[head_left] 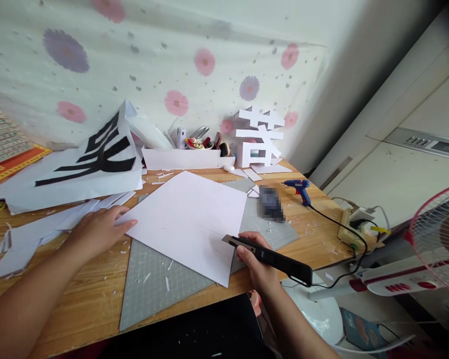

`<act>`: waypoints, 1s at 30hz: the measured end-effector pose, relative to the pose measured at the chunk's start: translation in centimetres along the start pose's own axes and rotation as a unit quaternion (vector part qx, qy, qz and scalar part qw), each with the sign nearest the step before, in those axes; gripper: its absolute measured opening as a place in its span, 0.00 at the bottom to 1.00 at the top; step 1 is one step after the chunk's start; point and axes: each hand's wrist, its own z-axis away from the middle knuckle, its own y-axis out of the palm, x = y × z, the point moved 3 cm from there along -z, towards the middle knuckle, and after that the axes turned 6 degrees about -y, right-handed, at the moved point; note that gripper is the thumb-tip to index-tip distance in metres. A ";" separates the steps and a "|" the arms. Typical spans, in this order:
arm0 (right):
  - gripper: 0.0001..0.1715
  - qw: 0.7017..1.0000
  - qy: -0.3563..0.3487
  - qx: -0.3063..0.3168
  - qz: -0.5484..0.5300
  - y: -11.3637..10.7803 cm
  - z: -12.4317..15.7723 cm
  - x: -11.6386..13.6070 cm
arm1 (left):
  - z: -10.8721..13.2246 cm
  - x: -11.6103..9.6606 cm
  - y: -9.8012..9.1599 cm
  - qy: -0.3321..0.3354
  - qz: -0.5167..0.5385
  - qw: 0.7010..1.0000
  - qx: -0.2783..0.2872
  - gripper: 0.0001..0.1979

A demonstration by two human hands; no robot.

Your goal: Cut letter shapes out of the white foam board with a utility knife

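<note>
A large white sheet of board [189, 219] lies tilted on a grey cutting mat [153, 284] on the wooden table [93, 294]. My left hand [97, 229] rests flat with fingers stretched out, its fingertips touching the sheet's left corner. My right hand [256, 262] is closed round a black utility knife [269, 257], whose blade end sits at the sheet's right edge.
Strips of white offcuts [33, 234] lie at the left. A sheet with a black character [93, 159], a white box of tools [183, 154] and a white 3D character [258, 139] stand at the back. A blue glue gun [299, 188], a power strip [353, 224] and a fan [437, 239] are at the right.
</note>
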 end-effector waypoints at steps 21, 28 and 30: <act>0.28 0.953 -0.014 -0.268 -0.142 -0.9 -0.9 0.9 | 2.8 0.0 -0.5 -0.081 0.637 0.752 0.147 0.37; 0.30 0.966 0.021 -0.200 -0.162 1.1 -1.1 1.2 | 2.6 0.0 -0.5 -0.106 0.632 0.758 0.120 0.45; 0.31 0.961 0.047 -0.208 -0.176 1.6 -1.1 1.3 | 2.6 0.1 -0.4 -0.110 0.626 0.764 0.115 0.44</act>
